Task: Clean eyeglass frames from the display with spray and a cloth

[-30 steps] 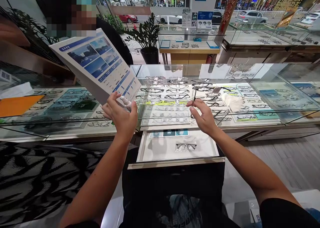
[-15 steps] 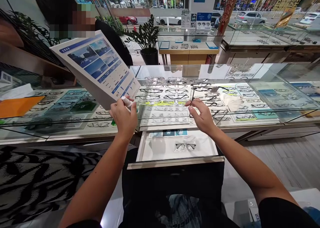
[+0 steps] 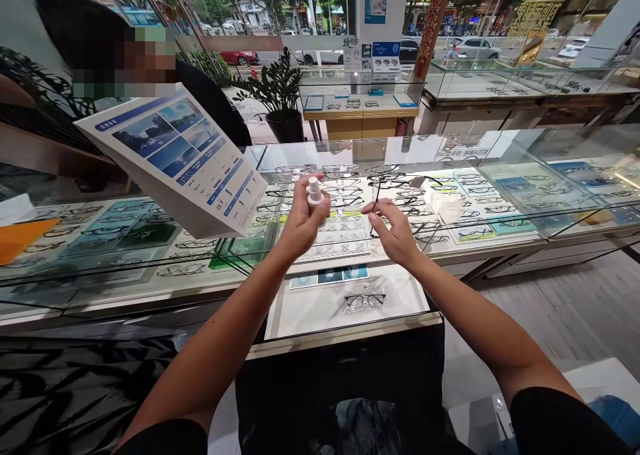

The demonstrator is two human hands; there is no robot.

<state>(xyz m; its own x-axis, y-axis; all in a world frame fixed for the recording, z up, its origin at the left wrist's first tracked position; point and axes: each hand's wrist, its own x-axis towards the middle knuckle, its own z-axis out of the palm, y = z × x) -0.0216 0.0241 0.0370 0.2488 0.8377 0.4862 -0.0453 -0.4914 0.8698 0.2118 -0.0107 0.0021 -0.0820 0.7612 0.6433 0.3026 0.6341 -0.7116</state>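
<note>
My left hand (image 3: pixel 303 218) is closed around a small white spray bottle (image 3: pixel 315 190), held upright over the glass counter (image 3: pixel 240 258). To its right, my right hand (image 3: pixel 393 228) pinches a pair of dark-framed eyeglasses (image 3: pixel 376 192), turned nearly edge-on to me. A short gap separates the bottle from the glasses. Below both hands, an open drawer (image 3: pixel 305 312) holds a pair of glasses in a clear bag (image 3: pixel 365 300) and a strip of blue pictures (image 3: pixel 329 276). A crumpled white cloth (image 3: pixel 445 205) lies on the counter to the right of my right hand.
A folded white-and-blue display card (image 3: pixel 200 168) stands at the left on the counter. Inside the glass case are rows of eyeglasses (image 3: pixel 480 188). An orange sheet (image 3: pixel 25 238) lies far left. Across the counter is a person in black (image 3: pixel 215 102), near a potted plant (image 3: pixel 283 95).
My left hand has moved right with the spray bottle, from beside the display card towards the glasses. My right hand still holds the glasses in nearly the same place. The view has shifted slightly.
</note>
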